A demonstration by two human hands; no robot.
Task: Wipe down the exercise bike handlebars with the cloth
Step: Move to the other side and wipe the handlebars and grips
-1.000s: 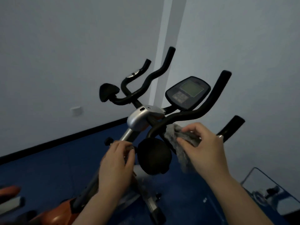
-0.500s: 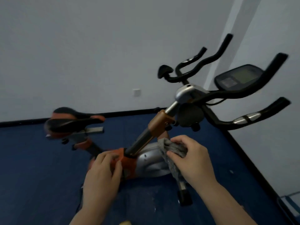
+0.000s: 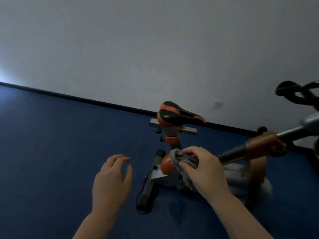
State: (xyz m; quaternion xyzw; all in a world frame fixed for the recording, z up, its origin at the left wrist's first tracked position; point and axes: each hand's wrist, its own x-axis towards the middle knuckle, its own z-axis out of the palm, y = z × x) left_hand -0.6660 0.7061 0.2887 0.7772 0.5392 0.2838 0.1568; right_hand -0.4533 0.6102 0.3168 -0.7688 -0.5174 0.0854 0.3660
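My right hand grips a crumpled grey cloth in mid-air, in front of the orange and silver frame of the exercise bike. My left hand hovers open to the left, fingers apart, holding nothing. Only a blurred black end of the handlebars shows at the far right edge, well away from both hands. The black and orange saddle stands behind the cloth.
Blue floor spreads to the left and front. A pale wall with a black skirting strip runs behind the bike. The bike's black base bar lies on the floor between my hands.
The view has swung left, so the handlebars and console slid out to the right edge. My right hand came off the handlebar with the cloth, and my left hand left the bike frame and opened.
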